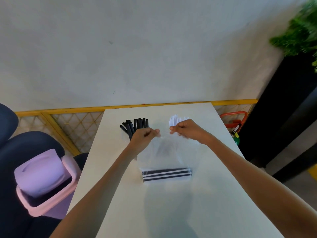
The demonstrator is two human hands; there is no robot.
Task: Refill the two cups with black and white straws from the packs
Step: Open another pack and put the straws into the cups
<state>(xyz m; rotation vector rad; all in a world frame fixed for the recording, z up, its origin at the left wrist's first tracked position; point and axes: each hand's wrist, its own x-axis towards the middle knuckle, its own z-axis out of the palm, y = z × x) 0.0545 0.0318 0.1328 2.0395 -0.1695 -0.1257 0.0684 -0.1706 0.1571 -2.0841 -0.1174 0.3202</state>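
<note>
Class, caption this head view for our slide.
Left hand and right hand pinch a clear pack by its top; black and white straws lie inside.

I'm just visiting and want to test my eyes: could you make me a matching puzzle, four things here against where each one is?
1 upright black straws
2 upright white straws
3 clear pack
4 lilac bin

A left of the table
B beyond the right hand
C beyond the left hand
D pinched by both hands

Pairs: 1-C, 2-B, 3-D, 4-A.
</note>
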